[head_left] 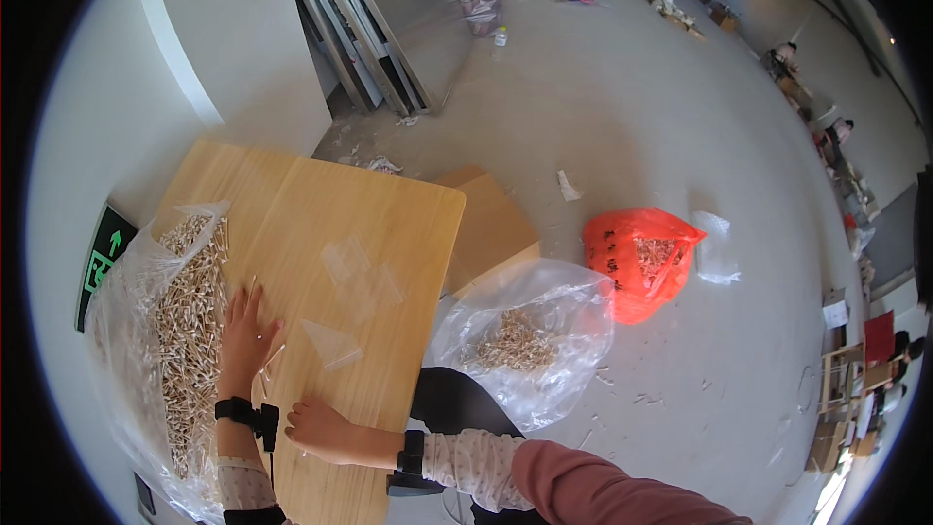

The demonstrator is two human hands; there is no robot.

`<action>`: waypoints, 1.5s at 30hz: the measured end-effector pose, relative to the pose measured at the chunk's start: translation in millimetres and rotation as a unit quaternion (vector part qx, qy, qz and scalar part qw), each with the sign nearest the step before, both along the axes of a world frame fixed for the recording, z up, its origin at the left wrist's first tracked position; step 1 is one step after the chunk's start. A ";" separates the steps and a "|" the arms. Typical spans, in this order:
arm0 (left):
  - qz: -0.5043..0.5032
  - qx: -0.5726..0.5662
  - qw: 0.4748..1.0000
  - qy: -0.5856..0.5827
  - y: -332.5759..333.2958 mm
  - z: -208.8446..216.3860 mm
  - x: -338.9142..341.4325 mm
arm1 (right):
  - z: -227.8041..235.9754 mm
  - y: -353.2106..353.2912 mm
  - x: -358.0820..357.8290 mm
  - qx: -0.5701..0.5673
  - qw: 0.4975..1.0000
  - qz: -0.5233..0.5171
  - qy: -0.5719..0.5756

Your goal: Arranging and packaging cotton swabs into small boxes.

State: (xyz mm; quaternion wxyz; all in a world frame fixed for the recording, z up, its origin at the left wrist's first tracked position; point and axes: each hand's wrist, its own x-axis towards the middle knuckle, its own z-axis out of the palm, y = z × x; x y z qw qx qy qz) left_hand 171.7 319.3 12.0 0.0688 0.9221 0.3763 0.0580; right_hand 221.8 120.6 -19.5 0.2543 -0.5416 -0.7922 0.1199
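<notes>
A large clear plastic bag (117, 331) lies along the left side of the wooden table (369, 204), full of cotton swabs (190, 350) with wooden sticks. At the edge of that heap my left hand (247, 335) rests palm down, its fingers stretched and apart. A few loose swabs (273, 367) lie beside its thumb. Nearer to me, my right hand (319, 431) is over the tabletop with its fingers curled in; what they hold, if anything, is hidden. Small clear plastic pouches (332, 344) lie flat on the table beyond my hands.
Right of the table, an open clear bag (573, 306) holds more swabs, beside a cardboard box (491, 228). A red bag (632, 277) stands on the floor. Metal panels (389, 29) lean at the back wall. Other people (782, 56) are far off right.
</notes>
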 end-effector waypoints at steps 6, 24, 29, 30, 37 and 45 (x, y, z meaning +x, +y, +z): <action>0.003 -0.003 0.998 -0.068 -8.0 -10.3 -14.4 | 2.8 -0.8 -2.9 -0.016 1.000 0.013 0.004; -0.002 0.043 0.993 -0.113 -103.0 -17.7 -85.1 | 16.8 2.5 23.6 0.020 0.996 -0.056 -0.061; 0.044 -0.012 0.991 -0.123 -148.9 -1.4 -82.6 | 11.3 8.6 17.7 0.131 0.976 -0.173 -0.019; 0.046 -0.009 0.992 -0.121 -156.8 1.5 -84.5 | 11.3 9.1 17.3 0.134 0.976 -0.170 -0.016; 0.081 -0.025 0.978 -0.192 -199.6 -5.4 -96.5 | 5.5 3.9 23.6 0.071 0.996 -0.008 0.053; 0.159 -0.032 0.963 -0.216 -215.0 -13.9 -105.0 | 11.0 1.4 9.6 0.069 0.997 -0.011 0.037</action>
